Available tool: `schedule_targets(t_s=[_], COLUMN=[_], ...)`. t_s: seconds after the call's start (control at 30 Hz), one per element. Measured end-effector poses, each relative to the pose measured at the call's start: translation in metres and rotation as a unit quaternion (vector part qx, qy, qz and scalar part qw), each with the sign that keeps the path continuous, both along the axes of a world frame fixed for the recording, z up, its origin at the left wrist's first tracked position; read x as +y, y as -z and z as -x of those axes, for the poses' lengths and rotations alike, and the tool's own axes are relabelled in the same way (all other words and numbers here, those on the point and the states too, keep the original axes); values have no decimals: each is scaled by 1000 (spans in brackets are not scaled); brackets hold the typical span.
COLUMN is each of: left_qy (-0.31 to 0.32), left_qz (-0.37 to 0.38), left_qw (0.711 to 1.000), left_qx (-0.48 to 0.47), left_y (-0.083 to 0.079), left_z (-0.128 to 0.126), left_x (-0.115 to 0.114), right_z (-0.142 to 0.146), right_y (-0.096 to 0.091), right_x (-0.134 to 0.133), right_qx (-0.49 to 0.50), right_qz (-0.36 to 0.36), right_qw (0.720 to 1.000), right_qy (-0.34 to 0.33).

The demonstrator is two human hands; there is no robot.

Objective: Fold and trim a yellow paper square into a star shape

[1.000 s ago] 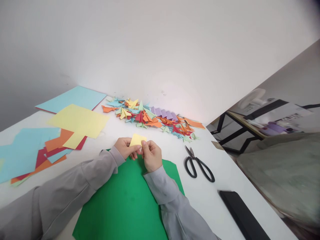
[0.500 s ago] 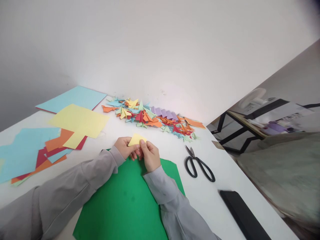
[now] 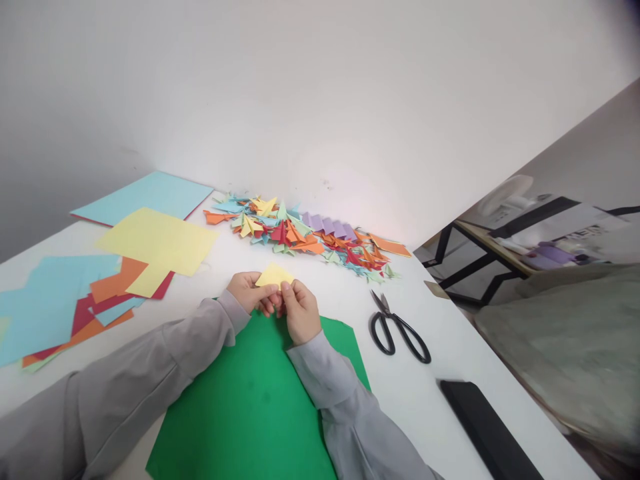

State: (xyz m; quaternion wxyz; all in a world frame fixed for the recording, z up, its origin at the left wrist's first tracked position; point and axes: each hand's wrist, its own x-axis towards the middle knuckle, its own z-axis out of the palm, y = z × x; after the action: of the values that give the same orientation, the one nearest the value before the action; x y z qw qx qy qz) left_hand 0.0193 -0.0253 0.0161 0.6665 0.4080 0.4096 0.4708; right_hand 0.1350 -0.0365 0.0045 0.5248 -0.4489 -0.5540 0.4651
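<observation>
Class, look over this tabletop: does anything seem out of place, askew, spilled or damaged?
Nothing looks spilled. Slightly untidy: small orange, red and blue paper pieces overlap at uneven angles on the left, and the black-handled metal scissors lie with blades parted on the white table.

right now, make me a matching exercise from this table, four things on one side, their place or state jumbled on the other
1. small yellow paper
2. scissors
3. green sheet
4. paper planes

A. heaped near the wall
B. below the grey sleeves
C. held by left hand and right hand
D. open and black-handled

Pairs: 1-C, 2-D, 3-B, 4-A
</observation>
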Motion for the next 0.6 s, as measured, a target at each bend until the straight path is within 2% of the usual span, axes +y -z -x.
schedule_targets(t_s=[0.2,0.37,0.6], left_qy=[29,17,28], left_qz=[11,-11,-36], left_qw=[1000,1000,999], left_qx=[-7,16,18], left_y=[-2,-2,-3], left_z=[1,-1,-1], left_x=[1,-2,-3], right_z=[-1,1,2], right_y=[-3,-7,-5], right_x=[-2,-3,-5], right_qx=[-24,-54,5], right_qz=[-23,-38,-20], right_qw=[999,997,1000], right_qy=[5,28,-7])
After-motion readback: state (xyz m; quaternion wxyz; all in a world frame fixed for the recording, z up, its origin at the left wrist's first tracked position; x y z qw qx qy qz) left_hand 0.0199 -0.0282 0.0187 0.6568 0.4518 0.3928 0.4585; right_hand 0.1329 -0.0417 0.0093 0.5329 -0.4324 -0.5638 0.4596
